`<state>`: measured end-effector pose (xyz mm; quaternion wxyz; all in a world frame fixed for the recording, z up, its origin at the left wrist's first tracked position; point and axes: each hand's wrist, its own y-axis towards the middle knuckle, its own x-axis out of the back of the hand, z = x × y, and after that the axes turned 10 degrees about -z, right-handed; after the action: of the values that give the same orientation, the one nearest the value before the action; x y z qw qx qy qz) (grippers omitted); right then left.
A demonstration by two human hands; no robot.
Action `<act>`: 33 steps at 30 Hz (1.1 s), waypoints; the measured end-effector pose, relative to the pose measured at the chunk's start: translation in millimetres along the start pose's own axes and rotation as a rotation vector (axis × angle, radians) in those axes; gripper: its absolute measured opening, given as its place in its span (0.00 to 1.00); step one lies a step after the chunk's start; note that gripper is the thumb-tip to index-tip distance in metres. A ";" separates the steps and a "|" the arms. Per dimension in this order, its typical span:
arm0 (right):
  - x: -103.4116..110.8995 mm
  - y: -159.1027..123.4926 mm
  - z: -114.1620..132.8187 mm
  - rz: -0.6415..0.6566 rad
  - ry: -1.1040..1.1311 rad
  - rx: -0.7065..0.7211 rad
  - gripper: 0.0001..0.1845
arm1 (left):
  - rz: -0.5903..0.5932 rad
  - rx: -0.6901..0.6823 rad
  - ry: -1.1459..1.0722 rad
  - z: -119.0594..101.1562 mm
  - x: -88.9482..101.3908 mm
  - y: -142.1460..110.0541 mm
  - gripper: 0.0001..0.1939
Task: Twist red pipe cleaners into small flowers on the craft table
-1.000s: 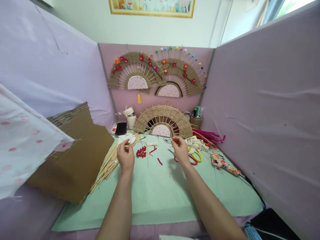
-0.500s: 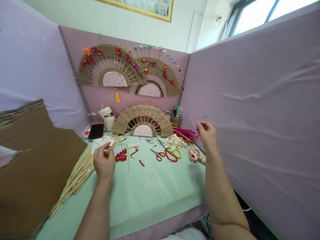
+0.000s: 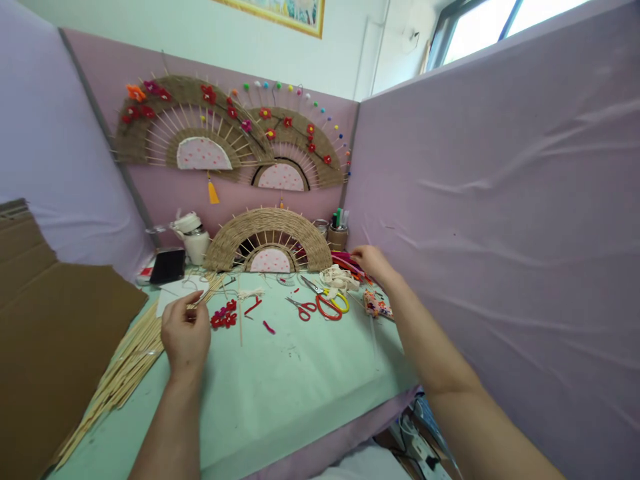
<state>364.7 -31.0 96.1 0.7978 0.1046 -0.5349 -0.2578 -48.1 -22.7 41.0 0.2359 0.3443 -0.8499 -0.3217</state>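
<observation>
My left hand [image 3: 186, 330] is raised above the table's left side, thumb and fingers pinched together; what is between them is too small to make out. A white sheet [image 3: 167, 298] lies just behind it, and a cluster of red and magenta fuzzy flowers [image 3: 225, 315] is to its right. Over at the back right, my right hand [image 3: 373, 263] has its fingers closed at the bundle of pink and red pipe cleaners [image 3: 345, 259]. Its fingertips are partly hidden among them. Short pipe cleaner pieces [image 3: 269, 327] lie mid-table.
Red scissors [image 3: 301, 309] and larger scissors [image 3: 329, 307] lie near cream ribbon [image 3: 340, 280]. A woven fan [image 3: 270, 220] leans at the back, beside a white bottle [image 3: 197, 243] and pen holder [image 3: 337, 237]. Thin sticks [image 3: 125, 367] and cardboard [image 3: 65, 340] occupy the left.
My right hand has moved left and forward onto the pipe cleaners. The left hand stays pinched over the left side. The whole view has turned slightly to the right.
</observation>
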 end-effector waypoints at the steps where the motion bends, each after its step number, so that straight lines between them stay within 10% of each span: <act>1: -7.7 7.2 1.1 0.100 -0.016 -0.002 0.08 | 0.002 0.002 0.001 0.0 0.1 0.0 0.13; 13: -54.0 91.7 -35.2 0.263 -0.100 -0.091 0.10 | 0.024 0.031 0.019 1.4 0.2 -0.8 0.13; 33: -76.4 97.0 -44.7 0.305 -0.477 0.038 0.16 | 0.063 0.053 0.051 1.5 -2.3 -2.5 0.13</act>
<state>411.8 86.1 59.8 0.6769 -0.0255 -0.7218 -0.1420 -46.5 -21.8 37.8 0.2581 0.3317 -0.8623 -0.2825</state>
